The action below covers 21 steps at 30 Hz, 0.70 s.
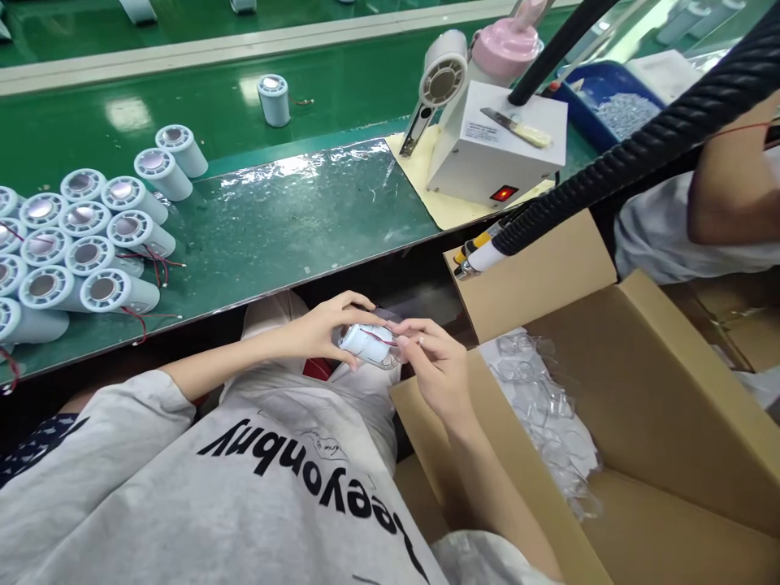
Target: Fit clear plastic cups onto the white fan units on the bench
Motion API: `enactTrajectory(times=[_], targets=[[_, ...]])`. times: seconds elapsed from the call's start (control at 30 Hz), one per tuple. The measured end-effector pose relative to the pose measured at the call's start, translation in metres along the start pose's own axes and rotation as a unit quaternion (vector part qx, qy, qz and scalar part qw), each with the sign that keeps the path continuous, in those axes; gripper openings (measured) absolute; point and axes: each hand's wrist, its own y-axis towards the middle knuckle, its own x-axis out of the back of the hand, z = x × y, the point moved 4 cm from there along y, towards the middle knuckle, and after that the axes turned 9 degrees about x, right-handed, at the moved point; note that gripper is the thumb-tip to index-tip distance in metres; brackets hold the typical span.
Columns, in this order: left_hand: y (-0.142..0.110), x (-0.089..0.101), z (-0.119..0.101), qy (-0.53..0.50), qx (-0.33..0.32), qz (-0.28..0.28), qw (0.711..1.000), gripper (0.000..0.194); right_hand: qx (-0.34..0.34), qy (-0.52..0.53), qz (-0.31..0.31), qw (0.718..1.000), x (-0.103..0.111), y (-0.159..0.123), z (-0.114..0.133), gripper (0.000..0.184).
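Over my lap, my left hand (329, 329) is wrapped around a light blue cylindrical fan housing (366, 343). Clear plastic shows around its right end. A thin red and black wire (381, 336) runs along the housing toward my right hand (434, 357). That hand is closed in a pinch at the housing's right end, around the wire's end, and its fingertips partly hide what is there. On the bench to the left stand several similar light blue fan housings (85, 218) with round metallic centres, some trailing red wires.
A single housing (274, 101) stands on the green belt (207, 89). A white machine (496, 150) with a lit red switch carries a knife. A black corrugated hose (609, 158) crosses at right. Clear plastic parts (536, 398) lie in a cardboard box (700, 406). A co-worker's arm (731, 187) is beyond.
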Motion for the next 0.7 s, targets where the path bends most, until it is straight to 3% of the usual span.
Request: enactTrajectory(times=[0.1, 0.17, 0.27, 0.4, 0.47, 0.7], targets=[[-0.001, -0.002, -0.002, -0.061, 0.025, 0.052, 0.996, 0.071, -0.043, 0.063, -0.002, 0.997, 0.004, 0.000, -0.006, 0.036], [-0.002, -0.002, -0.004, -0.098, 0.058, 0.055, 0.992, 0.071, -0.043, 0.086, 0.018, 0.995, 0.006, 0.000, -0.009, 0.031], [-0.005, -0.004, -0.005, -0.166, 0.111, 0.022, 0.980, 0.070, 0.024, 0.030, 0.068, 0.997, 0.008, -0.003, -0.009, 0.013], [-0.008, -0.008, -0.004, -0.240, 0.153, 0.017, 0.959, 0.072, 0.121, -0.088, 0.094, 0.984, 0.009, -0.012, -0.007, 0.036], [-0.009, -0.009, -0.005, -0.238, 0.152, 0.029, 0.959, 0.074, 0.126, -0.083, 0.101, 0.983, 0.010, -0.016, -0.006, 0.035], [-0.012, -0.004, -0.012, -0.235, 0.099, 0.062, 0.965, 0.082, 0.048, 0.028, 0.110, 0.992, 0.010, -0.019, -0.005, 0.042]])
